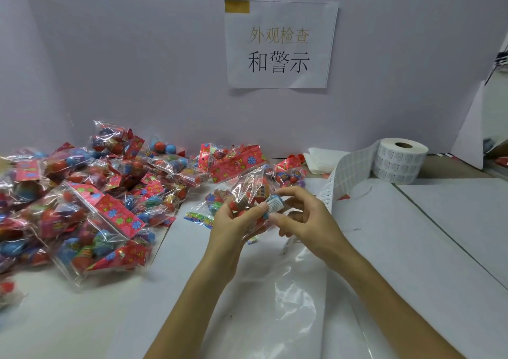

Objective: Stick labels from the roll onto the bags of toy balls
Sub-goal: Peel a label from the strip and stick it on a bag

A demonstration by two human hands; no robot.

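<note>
The left hand (233,221) grips a crinkled clear-film bag (247,185) of round red and blue balls above the white surface (426,235), fingers curled round it. The right hand (308,215) pinches a small white printed label (275,204) between thumb and forefinger at the bag's right edge. The cylindrical paper label roll (398,160) stands upright, well apart to the right, its gridded backing strip (346,171) trailing toward the hands.
</note>
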